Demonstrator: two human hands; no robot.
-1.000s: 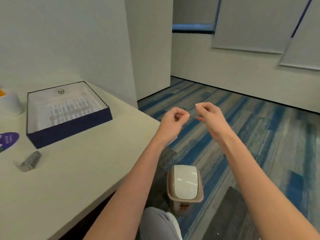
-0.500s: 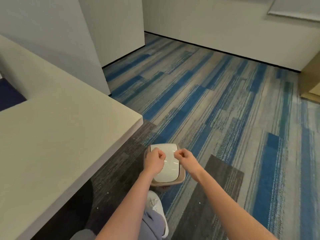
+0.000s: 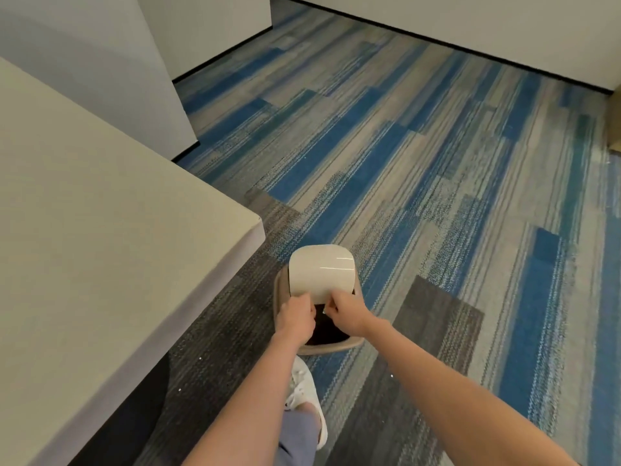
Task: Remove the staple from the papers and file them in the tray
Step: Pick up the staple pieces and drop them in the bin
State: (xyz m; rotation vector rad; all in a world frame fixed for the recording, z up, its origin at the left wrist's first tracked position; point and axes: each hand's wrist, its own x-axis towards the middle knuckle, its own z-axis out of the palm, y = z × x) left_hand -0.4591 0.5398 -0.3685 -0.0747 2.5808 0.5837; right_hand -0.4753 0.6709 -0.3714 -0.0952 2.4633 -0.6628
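Both hands hang low over a small tan waste bin (image 3: pixel 339 346) on the floor. Its white swing lid (image 3: pixel 321 272) is tipped up, and a dark opening shows on the near side. My left hand (image 3: pixel 297 316) is curled shut, its knuckles against the lid's near edge. My right hand (image 3: pixel 347 312) is over the opening, fingertips pinched on a tiny pale bit that looks like the staple (image 3: pixel 325 311). The papers and the tray are out of view.
The white desk (image 3: pixel 100 230) fills the left side, its corner close to the bin. Below my arms are my knee and a white shoe (image 3: pixel 304 388). Blue and grey striped carpet (image 3: pixel 437 196) covers the floor, with white walls behind.
My view swung from the desk and its blue box down to the floor. Both hands dropped onto the bin, and its lid, flat half a second ago, now tilts open.
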